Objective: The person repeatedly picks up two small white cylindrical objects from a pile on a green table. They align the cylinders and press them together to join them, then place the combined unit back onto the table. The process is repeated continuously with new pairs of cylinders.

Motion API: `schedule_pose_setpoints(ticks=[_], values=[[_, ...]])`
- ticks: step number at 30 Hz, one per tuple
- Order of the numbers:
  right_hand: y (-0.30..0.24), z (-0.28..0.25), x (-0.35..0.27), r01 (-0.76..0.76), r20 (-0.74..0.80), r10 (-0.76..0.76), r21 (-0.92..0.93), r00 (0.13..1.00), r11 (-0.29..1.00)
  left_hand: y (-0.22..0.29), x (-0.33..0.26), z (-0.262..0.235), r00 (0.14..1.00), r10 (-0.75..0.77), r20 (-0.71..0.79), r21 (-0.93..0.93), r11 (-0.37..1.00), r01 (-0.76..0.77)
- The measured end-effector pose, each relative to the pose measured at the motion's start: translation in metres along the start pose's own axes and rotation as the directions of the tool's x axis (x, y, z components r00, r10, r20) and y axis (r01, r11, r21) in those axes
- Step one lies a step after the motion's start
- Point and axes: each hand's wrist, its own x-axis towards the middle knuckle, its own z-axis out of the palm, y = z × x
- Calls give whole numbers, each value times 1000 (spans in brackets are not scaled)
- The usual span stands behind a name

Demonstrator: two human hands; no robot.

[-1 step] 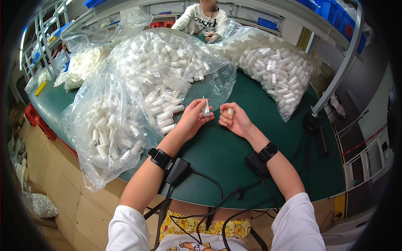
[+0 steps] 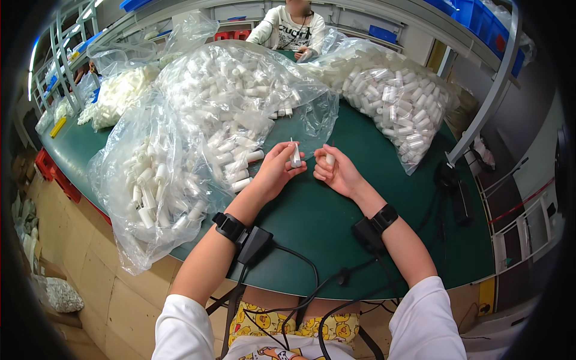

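Over the table, my left hand (image 2: 273, 174) pinches a small white cylindrical piece (image 2: 296, 157) with a thin stem pointing up and a greyish lower end. Just to its right, my right hand (image 2: 343, 175) is curled around another small white cylinder (image 2: 330, 159), whose end shows between thumb and fingers. A narrow gap separates the two hands. Several loose white cylinders (image 2: 240, 174) spill from an open clear plastic bag (image 2: 222, 90) beside my left hand. Each wrist wears a black strap with a box-shaped device.
A filled clear bag (image 2: 396, 108) of white cylinders lies at the right on the green table (image 2: 414, 240). Another bag (image 2: 126, 93) stands far left. Black cables (image 2: 300, 288) hang between my wrists. Across the table sits a person (image 2: 294, 30). A metal post (image 2: 489, 90) rises at the right.
My right thumb has shifted slightly on the white cylinder. Everything else looks the same.
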Motion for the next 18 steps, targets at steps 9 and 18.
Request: schedule_pose_setpoints(ticks=[9, 18], values=[[0, -8, 2, 11, 106, -8, -29, 994, 1000, 0, 0, 2, 1000, -9, 0, -13, 1000, 9], [6, 6, 3, 91, -103, -94, -33, 990, 995, 0, 0, -1, 1000, -4, 9, -19, 1000, 4]])
